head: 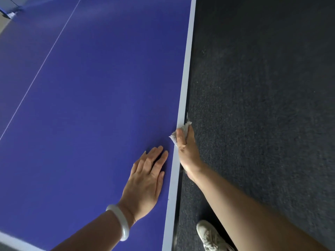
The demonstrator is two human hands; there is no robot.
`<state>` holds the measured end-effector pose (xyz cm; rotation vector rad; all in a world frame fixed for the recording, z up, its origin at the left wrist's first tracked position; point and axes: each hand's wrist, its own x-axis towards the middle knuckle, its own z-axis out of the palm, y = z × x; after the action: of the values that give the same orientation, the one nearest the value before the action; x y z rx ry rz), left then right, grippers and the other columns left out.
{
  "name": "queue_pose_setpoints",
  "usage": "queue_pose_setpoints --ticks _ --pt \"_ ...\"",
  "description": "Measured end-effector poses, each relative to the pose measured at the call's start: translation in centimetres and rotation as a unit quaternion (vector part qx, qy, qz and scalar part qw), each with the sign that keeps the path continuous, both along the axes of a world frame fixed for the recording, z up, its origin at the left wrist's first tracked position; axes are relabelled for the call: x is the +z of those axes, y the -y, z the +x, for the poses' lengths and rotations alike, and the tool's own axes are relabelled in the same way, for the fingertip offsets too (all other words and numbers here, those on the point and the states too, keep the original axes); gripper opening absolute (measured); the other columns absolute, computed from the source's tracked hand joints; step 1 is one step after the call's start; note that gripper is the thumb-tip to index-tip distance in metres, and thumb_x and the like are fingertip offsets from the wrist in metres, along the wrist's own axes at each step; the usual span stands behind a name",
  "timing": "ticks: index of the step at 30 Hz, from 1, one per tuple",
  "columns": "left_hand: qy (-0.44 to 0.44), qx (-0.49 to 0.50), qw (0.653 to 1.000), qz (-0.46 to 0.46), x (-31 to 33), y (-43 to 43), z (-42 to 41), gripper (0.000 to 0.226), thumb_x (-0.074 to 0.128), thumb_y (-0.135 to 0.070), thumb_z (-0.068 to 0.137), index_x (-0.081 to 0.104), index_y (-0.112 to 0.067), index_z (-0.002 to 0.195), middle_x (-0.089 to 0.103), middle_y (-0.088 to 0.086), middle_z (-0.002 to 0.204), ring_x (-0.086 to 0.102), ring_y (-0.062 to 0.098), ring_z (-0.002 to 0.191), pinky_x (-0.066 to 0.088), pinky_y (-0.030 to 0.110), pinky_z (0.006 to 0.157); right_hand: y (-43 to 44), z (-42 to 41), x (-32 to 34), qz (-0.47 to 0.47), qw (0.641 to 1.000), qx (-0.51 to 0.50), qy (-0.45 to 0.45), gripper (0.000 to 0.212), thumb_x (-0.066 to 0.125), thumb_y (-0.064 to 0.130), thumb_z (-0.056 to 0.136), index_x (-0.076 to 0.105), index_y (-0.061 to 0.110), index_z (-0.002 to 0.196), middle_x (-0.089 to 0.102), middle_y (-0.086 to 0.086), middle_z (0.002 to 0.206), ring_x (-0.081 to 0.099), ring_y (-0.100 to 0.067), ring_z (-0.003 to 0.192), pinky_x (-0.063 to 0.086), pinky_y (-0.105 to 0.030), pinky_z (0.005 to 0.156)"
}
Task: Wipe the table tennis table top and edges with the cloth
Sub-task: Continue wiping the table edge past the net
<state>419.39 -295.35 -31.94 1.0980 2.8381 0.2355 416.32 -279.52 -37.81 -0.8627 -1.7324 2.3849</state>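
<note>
The blue table tennis table top (101, 91) fills the left of the view, with a white border stripe (186, 73) along its right edge. My right hand (187, 151) wraps over that edge, thumb on top, and holds a small crumpled white cloth (183, 130) pressed against the side of the edge. My left hand (145, 180) lies flat on the blue top close to the stripe, fingers slightly apart and holding nothing. A pale bangle (120, 221) sits on my left wrist.
Dark carpet (262, 87) covers the floor to the right of the table. My light shoe (210, 236) stands on it close to the table edge. The thin white centre line (45, 62) crosses the top, and the net post (9, 14) shows at the far left corner.
</note>
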Motion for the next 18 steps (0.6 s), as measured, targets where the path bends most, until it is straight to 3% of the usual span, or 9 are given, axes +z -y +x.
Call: queue_pose_setpoints --ticks 2,6,9,11,14,18 --pt "-0.013 -0.008 1.0 -0.003 0.1 -0.1 -0.1 0.048 0.035 -0.023 0.1 0.049 -0.008 0.143 0.044 0.008 0.149 0.041 0.025 0.136 0.032 0.041 0.112 0.2 -0.1 0.1 0.003 1.0 0.004 0.013 0.065 0.045 0.036 0.103 0.017 0.014 0.158 0.042 -0.018 0.144 0.053 -0.028 0.127 0.042 -0.041 0.112" --pt "0.008 0.007 0.999 0.042 0.8 -1.5 -2.0 0.038 0.04 -0.017 0.095 0.06 -0.008 0.126 0.053 0.005 0.131 0.054 0.025 0.112 0.046 0.041 0.094 0.3 0.1 0.1 0.025 1.0 -0.005 0.013 0.077 0.044 0.05 0.095 0.019 0.014 0.158 0.044 -0.014 0.128 0.051 -0.04 0.123 0.041 -0.048 0.11" --pt "0.005 0.045 0.997 0.067 1.2 -4.0 -5.8 0.034 0.045 -0.011 0.095 0.06 -0.008 0.126 0.053 0.006 0.133 0.053 0.027 0.115 0.043 0.041 0.098 0.3 0.3 0.5 0.0 1.0 -0.017 -0.005 0.082 0.047 0.051 0.089 0.018 0.017 0.158 0.043 -0.016 0.132 0.059 -0.02 0.112 0.046 -0.044 0.107" --pt "-0.001 0.084 0.994 0.073 1.3 -6.3 -8.8 0.037 0.048 -0.006 0.097 0.055 -0.007 0.134 0.048 0.007 0.144 0.048 0.028 0.128 0.036 0.041 0.108 0.4 0.4 0.7 -0.013 1.0 -0.022 -0.004 0.081 0.048 0.046 0.089 0.017 0.016 0.158 0.04 -0.011 0.135 0.056 -0.021 0.118 0.046 -0.046 0.107" --pt "-0.003 0.108 0.993 0.053 0.9 -10.5 -13.5 0.047 0.042 -0.014 0.103 0.038 -0.011 0.15 0.027 0.004 0.16 0.023 0.021 0.148 0.018 0.038 0.12 0.1 0.8 0.6 -0.002 1.0 -0.005 -0.006 0.081 0.045 0.048 0.093 0.012 0.016 0.159 0.029 0.002 0.147 0.039 -0.021 0.14 0.038 -0.048 0.114" --pt "-0.013 0.166 0.986 0.017 -0.7 -13.8 -17.8 0.052 0.03 -0.026 0.107 0.02 -0.018 0.157 0.01 0.001 0.165 0.004 0.017 0.153 0.002 0.035 0.124 -0.3 1.2 -0.1 -0.035 0.999 0.015 -0.034 0.062 0.048 0.045 0.097 0.018 0.039 0.151 0.028 0.011 0.154 0.039 -0.008 0.14 0.041 -0.041 0.114"
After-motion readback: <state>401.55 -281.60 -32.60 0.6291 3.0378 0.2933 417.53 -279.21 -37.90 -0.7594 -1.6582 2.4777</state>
